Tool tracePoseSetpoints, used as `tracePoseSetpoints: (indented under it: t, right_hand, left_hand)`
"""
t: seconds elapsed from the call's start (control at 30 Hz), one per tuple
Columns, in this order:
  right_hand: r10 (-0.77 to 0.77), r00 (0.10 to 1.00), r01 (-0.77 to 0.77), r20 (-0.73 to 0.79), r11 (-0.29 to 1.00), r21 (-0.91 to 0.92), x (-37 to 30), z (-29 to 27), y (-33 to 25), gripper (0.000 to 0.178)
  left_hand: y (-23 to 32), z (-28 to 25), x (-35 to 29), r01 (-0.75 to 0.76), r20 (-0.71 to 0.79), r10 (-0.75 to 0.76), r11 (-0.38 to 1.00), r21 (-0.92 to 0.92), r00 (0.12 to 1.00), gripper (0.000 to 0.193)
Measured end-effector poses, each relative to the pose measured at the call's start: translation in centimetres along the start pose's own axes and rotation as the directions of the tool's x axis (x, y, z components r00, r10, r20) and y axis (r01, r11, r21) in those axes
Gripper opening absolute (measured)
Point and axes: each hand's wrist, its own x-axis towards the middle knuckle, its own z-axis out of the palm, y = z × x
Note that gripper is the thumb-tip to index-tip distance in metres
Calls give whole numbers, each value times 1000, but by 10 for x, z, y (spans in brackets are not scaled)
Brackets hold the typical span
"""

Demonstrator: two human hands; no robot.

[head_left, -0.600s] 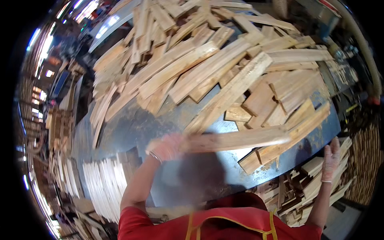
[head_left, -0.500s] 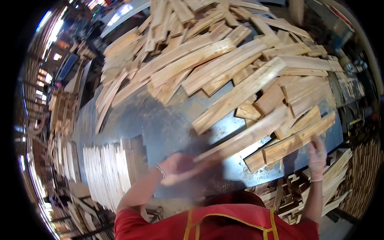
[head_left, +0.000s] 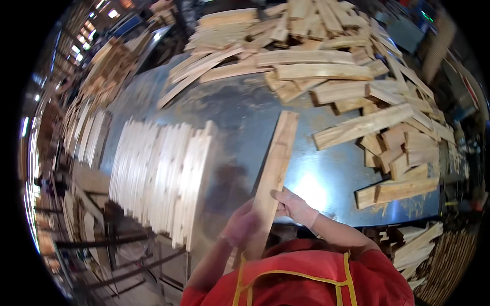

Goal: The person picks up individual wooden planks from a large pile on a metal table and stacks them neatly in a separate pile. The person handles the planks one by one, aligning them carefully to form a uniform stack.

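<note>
A long wooden board (head_left: 275,158) stands out in front of my body, its far end pointing away over the metal table. My left hand (head_left: 242,224) grips its near part from the left side; the fingers are blurred and partly behind the wood. On the right edge, my right hand (head_left: 296,207) pinches the board, thumb on its upper face. To the left of my hands, a row of pale boards (head_left: 163,176) stands on edge, packed side by side. A loose board (head_left: 362,125) lies on the table to the right.
A jumbled heap of boards (head_left: 326,71) covers the far and right parts of the metal table (head_left: 240,109). Short pieces (head_left: 403,190) lie near its right edge. More stacked wood (head_left: 109,71) stands at far left, with a dark metal frame (head_left: 107,242) below.
The board in my left hand has swung from slanting rightward to pointing away from me. My right hand has come in from the table's right edge and taken hold of it. The view has shifted left.
</note>
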Motion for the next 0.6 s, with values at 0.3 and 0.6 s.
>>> tracePoseSetpoints:
  t: [0.3, 0.6]
  right_hand:
    - [-195, 952, -35, -235, 696, -717, 128, 95, 124, 49]
    - [-237, 941, 271, 240, 107, -957, 142, 41, -37, 64]
  left_hand:
    - [-25, -118, -48, 90, -229, 596, 253, 963, 770, 71]
    - [-39, -187, -16, 329, -255, 593, -17, 944, 764, 74]
